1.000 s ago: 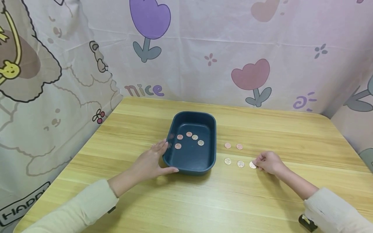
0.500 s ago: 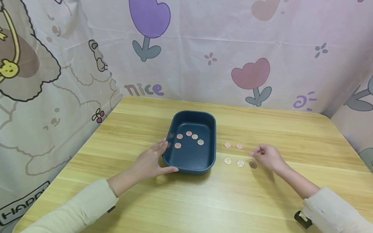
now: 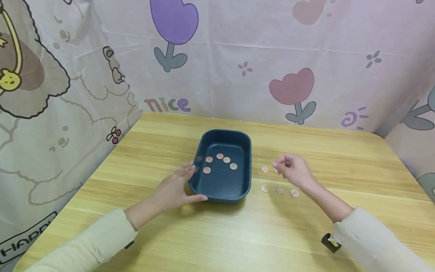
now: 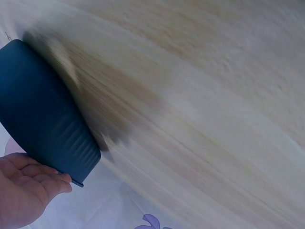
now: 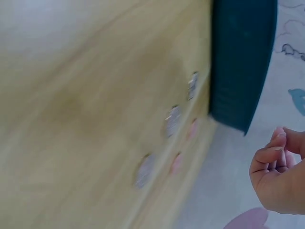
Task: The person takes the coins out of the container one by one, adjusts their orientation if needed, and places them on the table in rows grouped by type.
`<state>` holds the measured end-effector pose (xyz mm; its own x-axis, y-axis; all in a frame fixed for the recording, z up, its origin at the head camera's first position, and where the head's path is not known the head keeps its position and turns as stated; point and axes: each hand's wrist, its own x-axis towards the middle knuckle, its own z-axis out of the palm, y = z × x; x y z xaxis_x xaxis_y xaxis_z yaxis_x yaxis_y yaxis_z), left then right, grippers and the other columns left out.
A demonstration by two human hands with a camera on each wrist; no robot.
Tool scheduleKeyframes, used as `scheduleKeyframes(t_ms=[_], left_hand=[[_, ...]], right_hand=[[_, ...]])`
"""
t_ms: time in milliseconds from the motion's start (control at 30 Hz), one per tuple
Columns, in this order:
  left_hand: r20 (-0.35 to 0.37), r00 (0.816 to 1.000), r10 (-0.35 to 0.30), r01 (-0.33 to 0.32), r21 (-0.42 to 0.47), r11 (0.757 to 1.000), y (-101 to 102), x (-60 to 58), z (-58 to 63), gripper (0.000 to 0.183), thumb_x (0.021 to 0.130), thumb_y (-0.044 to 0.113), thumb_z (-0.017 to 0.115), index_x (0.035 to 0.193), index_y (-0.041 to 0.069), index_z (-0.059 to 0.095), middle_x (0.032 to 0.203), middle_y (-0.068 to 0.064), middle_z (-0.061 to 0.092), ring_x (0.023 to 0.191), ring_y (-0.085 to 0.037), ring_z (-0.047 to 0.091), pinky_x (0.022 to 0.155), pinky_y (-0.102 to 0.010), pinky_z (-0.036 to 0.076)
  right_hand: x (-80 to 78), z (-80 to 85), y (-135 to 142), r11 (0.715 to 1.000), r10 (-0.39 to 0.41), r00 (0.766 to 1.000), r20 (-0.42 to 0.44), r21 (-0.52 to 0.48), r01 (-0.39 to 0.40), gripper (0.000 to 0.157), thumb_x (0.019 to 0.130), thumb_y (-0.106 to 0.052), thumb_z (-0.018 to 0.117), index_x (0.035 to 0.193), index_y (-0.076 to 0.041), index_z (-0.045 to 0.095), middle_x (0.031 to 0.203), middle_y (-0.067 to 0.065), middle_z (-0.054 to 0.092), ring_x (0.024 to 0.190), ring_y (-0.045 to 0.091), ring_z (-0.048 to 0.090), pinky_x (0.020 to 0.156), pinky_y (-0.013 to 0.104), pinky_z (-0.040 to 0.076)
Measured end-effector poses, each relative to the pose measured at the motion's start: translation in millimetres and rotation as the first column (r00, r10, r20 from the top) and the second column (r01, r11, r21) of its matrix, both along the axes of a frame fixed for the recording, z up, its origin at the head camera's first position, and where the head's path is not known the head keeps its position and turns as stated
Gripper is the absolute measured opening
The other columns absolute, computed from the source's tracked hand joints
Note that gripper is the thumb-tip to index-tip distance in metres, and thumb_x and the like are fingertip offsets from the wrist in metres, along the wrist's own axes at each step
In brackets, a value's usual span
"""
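On the table a dark blue rectangular tray (image 3: 221, 187) holds several coins, copper (image 3: 206, 170) and paler gold (image 3: 233, 166). My left hand (image 3: 173, 187) grips its near left corner, thumb at the front rim and fingers along the left wall; the left wrist view shows the tray (image 4: 47, 109) from the side. To the tray's right lie two copper coins (image 3: 264, 169) and a row of three paler coins (image 3: 279, 190). Over the right-hand copper coin, partly covering it, is my right hand (image 3: 295, 170). In the right wrist view its curled fingers (image 5: 268, 155) meet the thumb, with nothing visible between them.
The wood-grain table (image 3: 217, 234) reaches back to a printed cloth (image 3: 224, 87) with flowers and lettering. Another printed cloth (image 3: 68, 132) hangs along the left side. A dark wrist device (image 3: 330, 242) sits beneath the right sleeve.
My right hand has let go of the rightmost pale coin, lifted, and moved left over the copper coins toward the tray. The left hand and tray have stayed in place.
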<state>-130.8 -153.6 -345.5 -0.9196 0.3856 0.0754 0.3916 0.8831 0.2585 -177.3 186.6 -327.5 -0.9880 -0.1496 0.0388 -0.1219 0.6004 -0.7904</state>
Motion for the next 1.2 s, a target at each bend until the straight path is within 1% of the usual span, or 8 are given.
scheduleKeyframes(t_ms=[167, 467, 600, 800, 933, 1033, 1133, 1200], left_hand=[[0.003, 1.0, 0.0, 0.0, 0.002, 1.0, -1, -0.3, -0.9, 0.099, 0.071, 0.064, 0.066, 0.137, -0.005, 0.039, 0.147, -0.021, 0.032, 0.131, -0.043, 0.037, 0.102, -0.053, 0.039], [-0.018, 1.0, -0.005, 0.005, 0.006, 1.0, -1, -0.4, -2.1, 0.098, 0.071, 0.063, 0.066, 0.137, -0.006, 0.04, 0.146, -0.022, 0.034, 0.13, -0.043, 0.038, 0.101, -0.053, 0.04], [-0.018, 1.0, -0.008, 0.008, 0.013, 1.0, -1, -0.5, -2.3, 0.099, 0.071, 0.063, 0.066, 0.137, -0.006, 0.04, 0.146, -0.023, 0.034, 0.13, -0.043, 0.038, 0.101, -0.053, 0.04], [-0.011, 1.0, -0.002, 0.002, 0.017, 1.0, -2, 0.0, -2.4, 0.099, 0.071, 0.063, 0.066, 0.137, -0.006, 0.039, 0.146, -0.022, 0.034, 0.13, -0.044, 0.038, 0.1, -0.053, 0.04], [-0.011, 1.0, -0.002, 0.002, 0.023, 1.0, -2, -0.1, -1.8, 0.099, 0.071, 0.063, 0.066, 0.138, -0.005, 0.039, 0.147, -0.021, 0.033, 0.131, -0.043, 0.038, 0.102, -0.052, 0.039], [-0.013, 1.0, -0.003, 0.003, 0.024, 1.0, -2, -0.2, -1.3, 0.099, 0.071, 0.063, 0.067, 0.138, -0.005, 0.038, 0.147, -0.021, 0.033, 0.131, -0.042, 0.037, 0.102, -0.052, 0.039], [-0.013, 1.0, -0.002, 0.002, 0.024, 1.0, -2, -0.3, -1.6, 0.099, 0.071, 0.063, 0.066, 0.138, -0.005, 0.039, 0.147, -0.021, 0.033, 0.131, -0.042, 0.037, 0.102, -0.052, 0.039], [-0.011, 1.0, -0.003, 0.003, 0.025, 1.0, -2, -0.4, -1.8, 0.099, 0.071, 0.063, 0.066, 0.138, -0.005, 0.039, 0.147, -0.021, 0.032, 0.131, -0.042, 0.037, 0.102, -0.052, 0.039]], right_hand=[[-7.3, 6.7, -24, 0.996, 0.02, 1.0, -0.021, -0.082, -0.022, 0.015, 0.089, -0.01, 0.06, 0.088, 0.005, 0.059, 0.062, 0.001, 0.056, 0.052, 0.007, 0.048, 0.046, 0.018, 0.04], [-25.8, 13.3, -70, 0.967, 0.034, 0.999, -0.029, -0.252, -0.041, 0.016, 0.091, -0.012, 0.059, 0.089, 0.004, 0.058, 0.063, 0.0, 0.055, 0.051, 0.008, 0.048, 0.041, 0.016, 0.038], [-34.2, 9.5, -87, 0.963, 0.013, 1.0, -0.029, -0.269, -0.02, 0.016, 0.091, -0.013, 0.059, 0.091, 0.003, 0.058, 0.065, 0.0, 0.058, 0.054, 0.01, 0.051, 0.049, 0.017, 0.045], [-45.9, -2.4, -109, 0.955, -0.027, 0.999, 0.028, -0.294, 0.034, 0.015, 0.091, -0.011, 0.058, 0.091, 0.004, 0.059, 0.067, 0.008, 0.061, 0.056, 0.016, 0.055, 0.051, 0.016, 0.046], [-51.1, -8.2, -120, 0.962, -0.043, 0.996, 0.073, -0.265, 0.061, 0.014, 0.092, -0.01, 0.057, 0.091, 0.003, 0.06, 0.075, 0.019, 0.064, 0.064, 0.026, 0.059, 0.052, 0.017, 0.046], [-55.4, -11.1, -123, 0.981, -0.012, 0.992, 0.125, -0.193, 0.037, 0.013, 0.092, -0.01, 0.056, 0.093, 0.003, 0.06, 0.081, 0.021, 0.064, 0.066, 0.026, 0.059, 0.053, 0.019, 0.047], [-60.4, -12.1, -126, 0.999, 0.038, 0.982, 0.187, -0.03, -0.033, 0.017, 0.092, -0.01, 0.056, 0.102, 0.003, 0.059, 0.089, 0.018, 0.063, 0.067, 0.019, 0.058, 0.056, 0.021, 0.047], [-64.0, -12.4, -128, 0.99, 0.054, 0.971, 0.233, 0.113, -0.082, 0.021, 0.091, -0.011, 0.057, 0.107, 0.003, 0.058, 0.097, 0.015, 0.062, 0.072, 0.017, 0.056, 0.059, 0.022, 0.046]])
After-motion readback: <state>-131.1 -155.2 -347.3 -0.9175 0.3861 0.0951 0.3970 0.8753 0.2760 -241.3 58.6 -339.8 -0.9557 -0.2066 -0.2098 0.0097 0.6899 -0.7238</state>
